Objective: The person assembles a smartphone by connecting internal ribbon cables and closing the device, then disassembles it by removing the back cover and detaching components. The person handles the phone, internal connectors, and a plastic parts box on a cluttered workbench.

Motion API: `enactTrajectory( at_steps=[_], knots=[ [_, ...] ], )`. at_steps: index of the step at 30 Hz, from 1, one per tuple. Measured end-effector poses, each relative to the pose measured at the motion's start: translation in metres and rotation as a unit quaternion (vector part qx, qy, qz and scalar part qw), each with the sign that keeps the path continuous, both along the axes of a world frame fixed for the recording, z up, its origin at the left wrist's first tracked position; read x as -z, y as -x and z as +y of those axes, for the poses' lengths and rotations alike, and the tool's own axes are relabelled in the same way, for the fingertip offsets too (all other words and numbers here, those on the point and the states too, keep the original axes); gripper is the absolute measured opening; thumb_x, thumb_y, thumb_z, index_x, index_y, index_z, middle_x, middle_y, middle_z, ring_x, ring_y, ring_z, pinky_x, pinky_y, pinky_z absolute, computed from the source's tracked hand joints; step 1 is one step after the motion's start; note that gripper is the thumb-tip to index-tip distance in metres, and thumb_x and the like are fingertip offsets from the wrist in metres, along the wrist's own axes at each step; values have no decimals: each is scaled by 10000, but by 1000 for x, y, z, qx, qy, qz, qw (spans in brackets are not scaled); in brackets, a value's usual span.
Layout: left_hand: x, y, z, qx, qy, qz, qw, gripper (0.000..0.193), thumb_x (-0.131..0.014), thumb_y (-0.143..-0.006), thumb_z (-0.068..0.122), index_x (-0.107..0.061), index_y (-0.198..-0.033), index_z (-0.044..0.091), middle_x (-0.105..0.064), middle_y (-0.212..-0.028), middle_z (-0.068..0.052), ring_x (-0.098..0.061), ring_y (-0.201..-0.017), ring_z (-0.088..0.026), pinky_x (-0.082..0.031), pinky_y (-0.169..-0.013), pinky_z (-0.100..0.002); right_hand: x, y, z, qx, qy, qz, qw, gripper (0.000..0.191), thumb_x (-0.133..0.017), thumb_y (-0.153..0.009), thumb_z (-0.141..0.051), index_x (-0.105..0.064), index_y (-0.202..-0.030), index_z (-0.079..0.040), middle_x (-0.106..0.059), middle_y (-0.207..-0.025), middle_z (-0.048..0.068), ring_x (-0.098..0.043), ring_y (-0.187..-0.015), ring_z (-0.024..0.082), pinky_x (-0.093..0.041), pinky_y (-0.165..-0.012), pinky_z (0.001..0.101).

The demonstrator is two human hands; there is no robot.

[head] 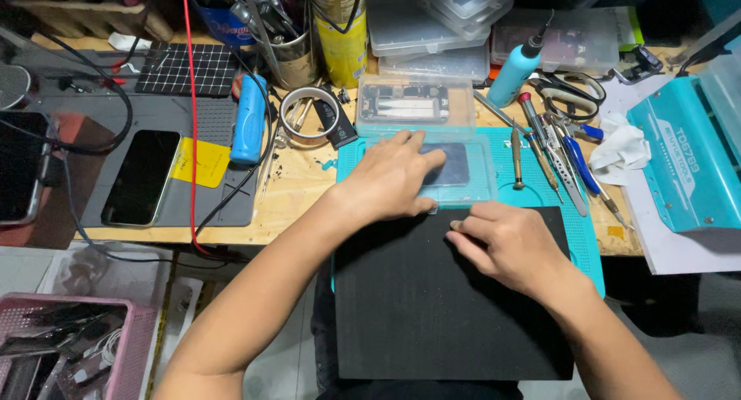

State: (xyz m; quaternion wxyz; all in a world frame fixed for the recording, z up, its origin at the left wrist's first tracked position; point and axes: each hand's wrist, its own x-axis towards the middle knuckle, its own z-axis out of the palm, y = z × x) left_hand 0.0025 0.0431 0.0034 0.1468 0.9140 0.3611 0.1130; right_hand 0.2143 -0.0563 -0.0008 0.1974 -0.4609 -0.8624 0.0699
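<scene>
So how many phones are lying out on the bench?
3 that I can see: one face-up on the grey mat, one at the far left edge, one opened in the clear box. Others may be hidden.

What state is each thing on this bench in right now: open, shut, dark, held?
Left hand: pressing flat on the clear case.
Right hand: fingertips at the case's near edge.
Clear case: lid shut, lying flat.
Clear box behind: shut, parts inside.
Phone: screen dark, face up.
Black mat: flat, bare.
</scene>
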Motion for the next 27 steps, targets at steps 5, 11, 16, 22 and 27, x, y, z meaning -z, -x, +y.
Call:
enactTrajectory(
  at_steps=[5, 11, 16, 22, 27],
  knots=[
    [-3, 15, 5, 29, 16, 17, 999, 824, -932, -562, 228, -610, -1318, 170, -465, -1453, -261, -432, -1340, -420, -391, -1039, -525, -7, -12, 10, 98, -97, 7, 990, 355, -794, -777, -213, -686, -1086, -75, -635, -1058, 126, -683, -932, 368, -557, -766, 444],
    [0, 25, -2, 41, -37, -13, 998, 814, -926, -573, 214, -630, -1332, 206, -490, -1396, -258, -446, -1327, -417, -403, -1035, -538, -12, -27, 29, 100, 12, -21, 995, 506, -826, -765, -264, -689, -1222, -94, -608, -1372, 165, -694, -948, 378, -570, -778, 456],
    [1, 23, -9, 43, -86, 9, 995, 767, -900, -610, 218, -646, -1332, 164, -523, -1342, -271, -478, -1290, -451, -435, -977, -582, -11, -25, 29, 31, -43, -2, 999, 461, -804, -789, -240, -687, -1198, -63, -624, -1339, 172, -704, -962, 321, -573, -830, 427],
    [-13, 34, 23, 101, 3, -60, 993, 674, -828, -673, 275, -682, -1319, 151, -567, -1316, -341, -607, -1118, -460, -488, -951, -480, -18, -15, 30, 17, -222, -82, 972, 407, -826, -753, -179, -712, -1130, -73, -685, -1134, 81, -649, -969, 291, -514, -812, 413],
    [-18, 43, 17, 98, -2, -100, 990, 575, -783, -774, 296, -682, -1313, 123, -719, -1176, -181, -686, -1024, -388, -544, -894, -466, -25, -14, 40, 9, -223, -86, 971, 368, -838, -798, -162, -716, -1121, -34, -698, -1005, 56, -638, -893, 262, -492, -741, 403]
  ],
)
